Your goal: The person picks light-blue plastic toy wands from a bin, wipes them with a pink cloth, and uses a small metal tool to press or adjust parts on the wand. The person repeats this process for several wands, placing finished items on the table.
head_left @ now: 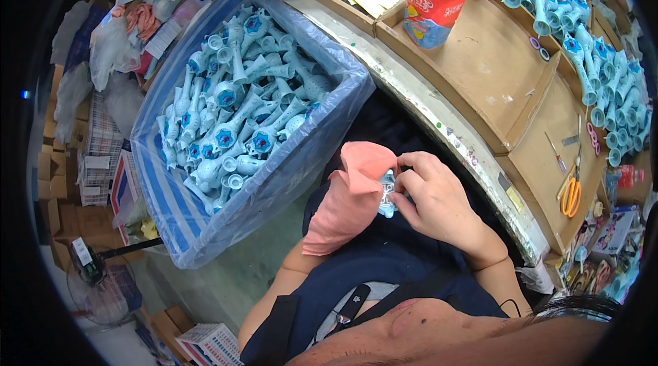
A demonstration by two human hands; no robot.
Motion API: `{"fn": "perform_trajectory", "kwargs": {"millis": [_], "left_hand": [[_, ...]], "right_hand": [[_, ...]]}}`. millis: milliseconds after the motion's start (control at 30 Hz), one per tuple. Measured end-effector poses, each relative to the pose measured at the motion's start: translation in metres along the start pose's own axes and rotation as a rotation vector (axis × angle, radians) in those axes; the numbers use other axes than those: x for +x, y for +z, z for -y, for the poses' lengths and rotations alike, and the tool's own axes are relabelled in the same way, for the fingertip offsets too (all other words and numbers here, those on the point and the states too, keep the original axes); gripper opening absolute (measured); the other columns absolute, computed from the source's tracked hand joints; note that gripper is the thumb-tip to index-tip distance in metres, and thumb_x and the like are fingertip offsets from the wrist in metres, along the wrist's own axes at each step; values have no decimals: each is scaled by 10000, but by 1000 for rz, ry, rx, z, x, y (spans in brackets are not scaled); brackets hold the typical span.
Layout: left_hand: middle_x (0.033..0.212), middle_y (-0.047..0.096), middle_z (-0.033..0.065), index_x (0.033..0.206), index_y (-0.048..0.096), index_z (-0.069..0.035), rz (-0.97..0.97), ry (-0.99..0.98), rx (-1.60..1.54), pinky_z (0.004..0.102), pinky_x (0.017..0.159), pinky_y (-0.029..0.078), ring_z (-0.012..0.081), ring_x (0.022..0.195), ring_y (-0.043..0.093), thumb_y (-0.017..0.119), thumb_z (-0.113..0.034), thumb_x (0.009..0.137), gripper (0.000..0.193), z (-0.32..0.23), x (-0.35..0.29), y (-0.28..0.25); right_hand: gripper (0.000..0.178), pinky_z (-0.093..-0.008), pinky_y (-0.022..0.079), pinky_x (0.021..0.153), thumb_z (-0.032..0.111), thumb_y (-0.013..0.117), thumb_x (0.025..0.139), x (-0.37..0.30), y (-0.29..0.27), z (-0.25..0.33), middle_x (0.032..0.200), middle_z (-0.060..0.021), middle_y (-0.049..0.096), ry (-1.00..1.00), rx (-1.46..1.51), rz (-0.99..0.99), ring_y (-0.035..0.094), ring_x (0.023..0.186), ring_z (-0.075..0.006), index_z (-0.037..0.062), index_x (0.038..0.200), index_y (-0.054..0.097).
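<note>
Part: a pale blue piece [387,194] with a whitish pattern on the side that shows, above the lap, between cloth and right hand.
Long axis: the visible stretch runs away from the body, its small pronged end nearest the person; the cloth covers its left side, so its full length cannot be told.
Cloth: pink [346,198], draped over the left hand and against the part.
Left fingers: hidden under the cloth; whether they grip cannot be told.
Right hand: [433,196] bent, thumb and forefinger close together at the part's right edge; a firm pinch cannot be made out.
Bin: [274,212] blue, plastic-lined, left of the hands, heaped with pale blue toys [236,119] pointing many ways, flowers on several.
Counter: [439,119] on the right, carrying shallow trays [480,71].
Bottle: [435,9] red, upright at the far end.
Scissors: [570,196] orange handles toward the person, blades away.
Far right: more toys [620,92], many with flared ends toward the person.
</note>
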State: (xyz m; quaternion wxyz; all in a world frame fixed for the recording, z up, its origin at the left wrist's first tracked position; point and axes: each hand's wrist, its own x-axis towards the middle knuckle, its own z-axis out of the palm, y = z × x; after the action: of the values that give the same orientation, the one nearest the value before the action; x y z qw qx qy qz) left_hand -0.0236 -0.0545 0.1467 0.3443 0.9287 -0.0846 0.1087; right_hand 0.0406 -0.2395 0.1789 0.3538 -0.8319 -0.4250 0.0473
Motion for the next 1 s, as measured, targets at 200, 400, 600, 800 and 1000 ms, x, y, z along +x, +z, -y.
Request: {"fn": "perform_trajectory", "kwargs": {"millis": [200, 400, 600, 800, 1000], "left_hand": [[1003, 642, 115, 1058, 620, -61, 44, -27, 1, 388, 688, 494, 313, 839, 657, 588, -38, 858, 204, 13, -9, 11], [838, 667, 102, 800, 663, -21, -45, -155, -346, 336, 791, 507, 243, 824, 637, 564, -203, 885, 224, 9, 3, 14], [802, 669, 101, 774, 663, -16, -83, -98, -449, 332, 749, 520, 241, 777, 655, 497, -405, 946, 456, 7, 20, 5], [829, 653, 118, 784, 661, 9, -103, -168, -765, 323, 729, 519, 217, 778, 653, 442, -443, 1017, 554, 5, 24, 2], [859, 633, 91, 803, 632, -8, -94, -62, -532, 329, 732, 495, 214, 814, 625, 480, -327, 973, 393, 2, 25, 1]], "right_hand": [[151, -418, 519, 918, 61, 747, 847, -7, 14, -5, 1163, -154, 634, 89, 189, -93, 627, 1083, -346, 29, 905, 612], [133, -378, 500, 897, 44, 719, 911, -20, 12, -30, 1097, -150, 631, 281, 279, -467, 623, 994, -287, 19, 941, 591], [93, -351, 540, 734, 65, 691, 951, -31, 12, -74, 1011, -161, 658, 435, 28, -511, 656, 865, -308, 25, 979, 611], [186, -389, 580, 680, 60, 687, 932, -42, 40, -54, 941, -130, 734, 372, 182, -289, 723, 778, -329, 80, 1113, 652], [249, -398, 556, 860, 83, 813, 764, -16, 28, -33, 1148, -110, 670, -133, 213, -221, 673, 1021, -299, 75, 983, 694]]}}
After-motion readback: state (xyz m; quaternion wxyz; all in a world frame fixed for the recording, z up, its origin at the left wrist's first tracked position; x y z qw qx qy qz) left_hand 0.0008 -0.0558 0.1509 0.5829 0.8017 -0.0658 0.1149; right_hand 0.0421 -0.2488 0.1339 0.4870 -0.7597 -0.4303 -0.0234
